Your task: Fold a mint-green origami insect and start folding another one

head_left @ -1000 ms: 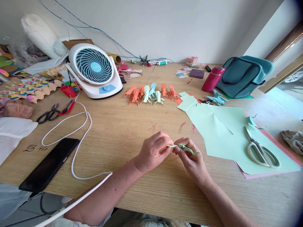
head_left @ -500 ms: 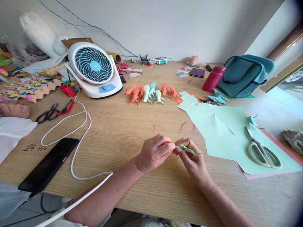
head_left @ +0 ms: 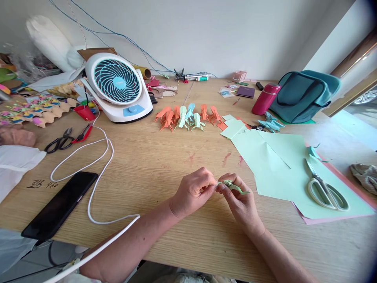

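Observation:
A small light green folded-paper figure (head_left: pixel 235 186) is held above the near part of the wooden table. My right hand (head_left: pixel 240 200) grips its body between thumb and fingers, with one pointed strip sticking out to the right. At the figure's left end, my left hand (head_left: pixel 196 190) pinches a thin tip of the paper; the fingertips hide most of that tip. Beyond the hands stand several finished-looking folded-paper figures in orange (head_left: pixel 167 118), pale green (head_left: pixel 182 116) and blue (head_left: pixel 190 111).
Scissors (head_left: pixel 326 188) lie on pale green paper sheets (head_left: pixel 277 157) at the right. To the left are a black phone (head_left: pixel 60 206), a white cable (head_left: pixel 110 157), pliers (head_left: pixel 61 142) and a fan (head_left: pixel 118 84). A pink bottle (head_left: pixel 266 99) stands beside a teal bag (head_left: pixel 303 96).
The fingers of my left hand have shifted slightly at the paper tip, the thumb now lower and a gap showing behind it. My right hand keeps its hold almost unmoved.

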{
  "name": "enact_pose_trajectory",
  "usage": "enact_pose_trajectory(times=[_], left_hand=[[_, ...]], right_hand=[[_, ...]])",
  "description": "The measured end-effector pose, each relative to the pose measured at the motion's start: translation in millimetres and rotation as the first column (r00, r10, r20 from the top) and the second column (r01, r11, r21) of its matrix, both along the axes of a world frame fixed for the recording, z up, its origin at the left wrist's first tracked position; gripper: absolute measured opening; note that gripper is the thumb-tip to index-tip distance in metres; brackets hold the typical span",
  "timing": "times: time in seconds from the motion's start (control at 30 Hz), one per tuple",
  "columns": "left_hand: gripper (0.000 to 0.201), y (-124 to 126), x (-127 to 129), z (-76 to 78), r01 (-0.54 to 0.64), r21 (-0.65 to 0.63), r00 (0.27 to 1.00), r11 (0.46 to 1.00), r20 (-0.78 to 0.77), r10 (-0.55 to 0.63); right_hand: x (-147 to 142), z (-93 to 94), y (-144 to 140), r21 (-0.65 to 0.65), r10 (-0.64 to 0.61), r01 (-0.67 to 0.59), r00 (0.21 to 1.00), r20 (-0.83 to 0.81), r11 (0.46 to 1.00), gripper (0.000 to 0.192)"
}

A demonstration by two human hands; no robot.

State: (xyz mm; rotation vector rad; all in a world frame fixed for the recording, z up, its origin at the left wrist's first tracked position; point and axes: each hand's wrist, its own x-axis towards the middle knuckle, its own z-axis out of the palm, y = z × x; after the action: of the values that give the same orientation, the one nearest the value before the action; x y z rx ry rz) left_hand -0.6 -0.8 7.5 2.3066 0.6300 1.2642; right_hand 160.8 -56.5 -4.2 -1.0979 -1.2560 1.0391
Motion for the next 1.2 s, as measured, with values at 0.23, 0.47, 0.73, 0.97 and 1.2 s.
enact_pose_trajectory(times=[0.23,0.47,0.73,0.97,1.2], left_hand=[[0.013,1.8,-2.8,2.6,-0.036,0.151,0.999,0.988,0.006,0.036],[0.015,0.6,-3.1,4.6,-0.084,0.206,0.996,0.975,0.042,0.077],[0.012,0.7,-4.4,3.9,-0.082,0.237,0.997,0.968,0.011,0.082],[0.011,0.1,-1.8,3.6,-0.088,0.236,0.994,0.968,-0.039,0.100],[0.016,1.4,-2.2,4.7,-0.013,0.109,0.994,0.994,-0.103,0.024]], right_hand=[[-0.2,1.8,-0.1,0.005,0.026,-0.026,1.000,0.002,1.000,0.013],[0.4,3.5,-1.7,0.015,0.022,-0.022,1.000,0.018,1.000,0.012],[-1.1,3.9,-2.6,0.008,0.027,-0.027,1.000,0.000,1.000,0.014],[-1.9,2.8,-1.8,-0.007,-0.006,0.006,1.000,-0.004,1.000,0.017],[1.4,-2.0,-0.7,-0.018,-0.016,0.016,1.000,0.022,1.000,0.016]])
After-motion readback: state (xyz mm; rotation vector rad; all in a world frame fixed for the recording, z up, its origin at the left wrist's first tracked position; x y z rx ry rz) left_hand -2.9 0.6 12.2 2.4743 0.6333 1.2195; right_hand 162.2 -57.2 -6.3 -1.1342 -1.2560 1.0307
